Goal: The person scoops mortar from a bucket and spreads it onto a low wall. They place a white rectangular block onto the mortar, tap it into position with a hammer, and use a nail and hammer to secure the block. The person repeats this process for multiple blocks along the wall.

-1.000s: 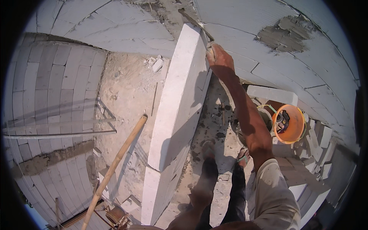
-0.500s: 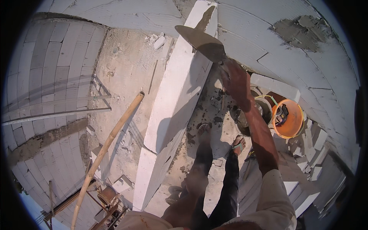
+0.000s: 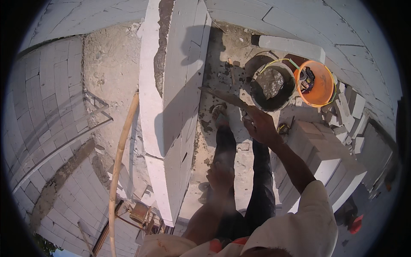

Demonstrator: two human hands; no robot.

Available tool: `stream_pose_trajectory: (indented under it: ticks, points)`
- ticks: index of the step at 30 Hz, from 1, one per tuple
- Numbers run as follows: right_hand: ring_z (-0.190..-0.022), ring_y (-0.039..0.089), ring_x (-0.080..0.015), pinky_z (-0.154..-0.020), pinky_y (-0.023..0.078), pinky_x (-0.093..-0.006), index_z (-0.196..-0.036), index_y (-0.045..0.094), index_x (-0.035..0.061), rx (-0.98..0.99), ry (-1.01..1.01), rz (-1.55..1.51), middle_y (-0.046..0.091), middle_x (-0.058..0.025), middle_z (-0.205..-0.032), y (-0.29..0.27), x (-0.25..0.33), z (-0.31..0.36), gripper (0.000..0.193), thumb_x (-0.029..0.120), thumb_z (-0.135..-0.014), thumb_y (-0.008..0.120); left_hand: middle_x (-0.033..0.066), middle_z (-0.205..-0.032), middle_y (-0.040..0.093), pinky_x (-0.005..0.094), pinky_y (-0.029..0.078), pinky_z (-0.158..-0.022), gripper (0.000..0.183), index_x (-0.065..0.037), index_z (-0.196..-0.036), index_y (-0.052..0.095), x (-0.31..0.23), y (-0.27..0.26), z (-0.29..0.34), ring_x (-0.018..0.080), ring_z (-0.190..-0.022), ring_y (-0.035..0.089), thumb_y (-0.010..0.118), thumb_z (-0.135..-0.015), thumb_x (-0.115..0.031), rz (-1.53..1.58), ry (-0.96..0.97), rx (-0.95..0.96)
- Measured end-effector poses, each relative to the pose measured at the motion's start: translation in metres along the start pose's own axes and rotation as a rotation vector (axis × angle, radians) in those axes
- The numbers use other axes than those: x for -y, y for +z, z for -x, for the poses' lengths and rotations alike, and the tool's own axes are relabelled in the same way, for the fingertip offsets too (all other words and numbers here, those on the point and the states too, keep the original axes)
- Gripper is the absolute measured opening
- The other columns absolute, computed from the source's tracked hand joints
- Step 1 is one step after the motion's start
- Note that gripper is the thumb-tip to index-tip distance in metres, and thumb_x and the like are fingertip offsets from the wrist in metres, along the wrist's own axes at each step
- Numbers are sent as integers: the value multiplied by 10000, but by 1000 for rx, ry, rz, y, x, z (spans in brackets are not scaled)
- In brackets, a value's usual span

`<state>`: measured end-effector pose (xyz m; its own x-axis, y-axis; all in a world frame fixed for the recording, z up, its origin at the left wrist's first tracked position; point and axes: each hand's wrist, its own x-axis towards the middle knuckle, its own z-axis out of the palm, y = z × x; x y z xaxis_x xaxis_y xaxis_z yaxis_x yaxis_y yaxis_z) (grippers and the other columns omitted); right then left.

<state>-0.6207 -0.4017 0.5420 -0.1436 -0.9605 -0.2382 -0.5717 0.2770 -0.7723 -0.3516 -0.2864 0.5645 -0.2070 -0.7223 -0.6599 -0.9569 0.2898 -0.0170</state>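
My right hand (image 3: 261, 127) is closed around the handle of a trowel (image 3: 227, 97), its blade seen nearly edge-on and pointing left toward the wall. Low over my leg hangs my left hand (image 3: 220, 175); its fingers are too blurred to read. To my left rises a wall of white blocks (image 3: 152, 111). A strip of grey wet mortar (image 3: 162, 55) lies along the far part of its top. Beyond my right hand stands a dark bucket (image 3: 266, 103) with mortar (image 3: 272, 83) in it.
Beside the dark bucket sits an orange bucket (image 3: 324, 81) holding small dark items. Stacked blocks (image 3: 317, 147) and broken block pieces (image 3: 344, 107) lie on the right. A bamboo pole (image 3: 119, 158) leans left of the wall. A tape measure (image 3: 282, 128) rests near the stack.
My right hand and the trowel have come down from over the wall top to beside it, nearer the mortar bucket. The view has shifted; a mortar strip now shows on the wall top.
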Motion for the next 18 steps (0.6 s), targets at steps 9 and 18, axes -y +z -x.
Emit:
stream_pose_trajectory:
  ticks: [9, 18]
  points:
    - [-900, 734, -431, -785, 596, -498, -1082, 692, 71, -92, 765, 367, 743, -243, -958, 55, -300, 20, 310, 326, -975, 553, 195, -1264, 608, 528, 521, -957, 666, -21, -1344, 562, -4, -8, -7, 389, -1157, 619, 736, -844, -426, 46, -199, 182]
    - [-791, 727, -266, -687, 573, -405, -970, 725, 84, -77, 502, 212, 743, -119, -853, 125, -414, 32, 245, 298, -943, 609, 189, -1283, 602, 519, 511, -988, 685, -16, -1350, 563, -3, -29, -15, 395, -1171, 614, 743, -839, -434, 40, -115, 224]
